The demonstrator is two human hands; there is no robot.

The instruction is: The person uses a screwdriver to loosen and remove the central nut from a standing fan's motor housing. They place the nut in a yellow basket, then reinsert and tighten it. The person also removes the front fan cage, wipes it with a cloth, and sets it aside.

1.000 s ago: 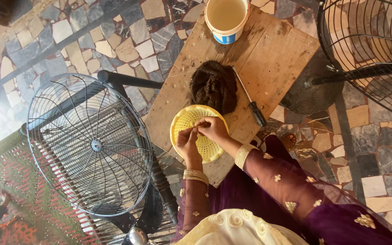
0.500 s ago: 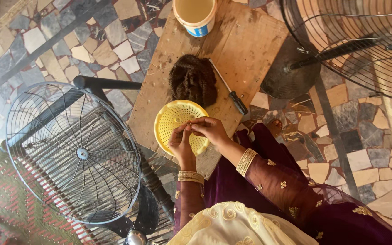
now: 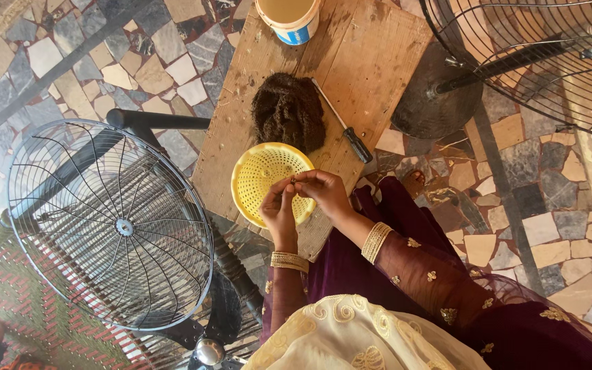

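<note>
Both hands, left hand [image 3: 279, 209] and right hand [image 3: 325, 192], pinch something tiny, perhaps metal, above the yellow basket [image 3: 263, 177].

The yellow plastic basket [image 3: 268, 179] is perforated and matt, and it sits on a board of bare wood [image 3: 351, 62], rough-grained and scuffed, beside a heap of dark, coarse fibre [image 3: 288, 109] and a screwdriver [image 3: 345, 125] with a bright metal shaft and a glossy black handle. The white bucket [image 3: 289, 19] at the board's far end looks like smooth plastic, while the fan guard [image 3: 107, 223] is thin metal wire with a dull grey sheen. The floor [image 3: 166, 62] is irregular stone pieces, matt and uneven, and the sleeve [image 3: 433, 274] is sheer maroon cloth with gold embroidery.
</note>
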